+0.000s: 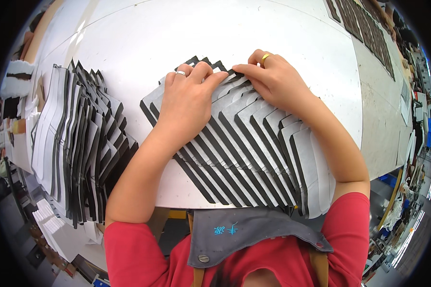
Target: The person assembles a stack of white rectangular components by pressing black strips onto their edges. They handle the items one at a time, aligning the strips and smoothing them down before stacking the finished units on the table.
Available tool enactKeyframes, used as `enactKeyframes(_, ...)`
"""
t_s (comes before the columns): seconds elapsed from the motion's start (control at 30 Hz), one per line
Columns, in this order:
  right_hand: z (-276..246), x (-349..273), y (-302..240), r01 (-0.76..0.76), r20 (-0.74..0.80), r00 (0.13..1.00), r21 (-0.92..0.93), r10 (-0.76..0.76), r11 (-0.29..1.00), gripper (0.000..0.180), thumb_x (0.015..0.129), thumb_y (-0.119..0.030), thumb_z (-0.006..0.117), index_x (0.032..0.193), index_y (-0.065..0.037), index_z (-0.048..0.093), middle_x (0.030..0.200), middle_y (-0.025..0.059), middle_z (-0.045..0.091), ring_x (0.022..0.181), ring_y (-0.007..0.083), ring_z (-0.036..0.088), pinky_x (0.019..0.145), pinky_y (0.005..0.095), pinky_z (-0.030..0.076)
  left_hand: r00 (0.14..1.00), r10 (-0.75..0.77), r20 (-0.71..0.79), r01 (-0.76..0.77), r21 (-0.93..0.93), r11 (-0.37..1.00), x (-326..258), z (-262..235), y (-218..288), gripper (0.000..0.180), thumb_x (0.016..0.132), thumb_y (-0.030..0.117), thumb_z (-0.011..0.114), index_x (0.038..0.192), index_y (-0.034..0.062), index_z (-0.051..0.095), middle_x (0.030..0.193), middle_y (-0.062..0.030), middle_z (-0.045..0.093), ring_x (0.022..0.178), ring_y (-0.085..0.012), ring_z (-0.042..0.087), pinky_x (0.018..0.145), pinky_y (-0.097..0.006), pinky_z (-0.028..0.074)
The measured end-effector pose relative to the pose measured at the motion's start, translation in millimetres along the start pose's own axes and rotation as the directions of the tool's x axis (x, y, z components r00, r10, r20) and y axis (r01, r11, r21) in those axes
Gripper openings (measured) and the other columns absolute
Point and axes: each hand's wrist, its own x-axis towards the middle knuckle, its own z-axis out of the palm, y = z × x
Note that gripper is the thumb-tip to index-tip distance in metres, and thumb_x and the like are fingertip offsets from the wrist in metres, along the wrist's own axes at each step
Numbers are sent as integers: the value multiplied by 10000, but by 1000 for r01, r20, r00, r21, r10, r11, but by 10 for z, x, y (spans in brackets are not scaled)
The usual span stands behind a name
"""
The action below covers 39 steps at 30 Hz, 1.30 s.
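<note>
A fanned row of overlapping flat panels (244, 148), pale grey-white with folded black edges, lies on the white table in front of me. At its far end my left hand (189, 93) rests over the panels, thumb and fingers pinched on the black edge of one. My right hand (277, 79) pinches the black-edged strip (232, 72) of a panel just right of the left fingertips. The hands are a short gap apart. Parts of the panels under both palms are hidden. What the panels are made of, I cannot tell.
A tall, loose stack of similar black-edged panels (81, 143) stands at the left of the white table (273, 24). Dark brown strips (364, 28) lie in rows at the far right. White sheets (57, 229) are piled low on the left. My grey apron (254, 234) touches the near table edge.
</note>
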Motion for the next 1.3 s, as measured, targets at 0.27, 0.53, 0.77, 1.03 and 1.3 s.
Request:
enactKeyframes(0.27,-52,26,-40,-111,49,993,39,109,993,278,846,-35,585,1101,-128,645,975,78,603,820,265,593,772,363,485,1000,1,-9,-1,3,1000,2,17,1,377,818,-20,520,1134,140,649,956,-18,548,913,-230,499,810,-361,375)
enactKeyframes(0.53,28,-21,0,-62,17,998,157,60,986,215,837,-19,584,1010,-94,688,989,72,627,808,256,596,749,355,489,1000,3,-13,-2,8,1000,2,18,9,378,818,-21,521,1131,145,654,954,-21,555,902,-232,508,804,-364,382)
enactKeyframes(0.77,-41,96,-4,-187,26,981,368,191,911,201,851,-48,565,1016,-73,678,941,73,638,716,180,571,673,288,485,996,-86,0,84,-251,964,23,-33,-54,275,839,-6,540,1056,99,670,957,-35,578,925,-262,542,822,-400,420)
enactKeyframes(1.03,43,522,-141,-319,145,948,369,285,873,251,866,-106,601,1110,-66,643,934,37,634,673,101,482,632,250,451,957,-289,-3,278,-272,922,-25,-113,-192,217,851,74,587,1063,40,620,1034,-136,551,978,-320,531,864,-419,437)
enactKeyframes(1.3,18,535,-106,-413,302,906,486,295,770,221,858,-46,566,1060,-58,655,817,7,561,670,71,457,623,232,422,965,-261,18,255,-280,925,-49,-126,-170,248,844,55,593,1088,76,633,1069,-120,542,1033,-286,511,933,-392,401)
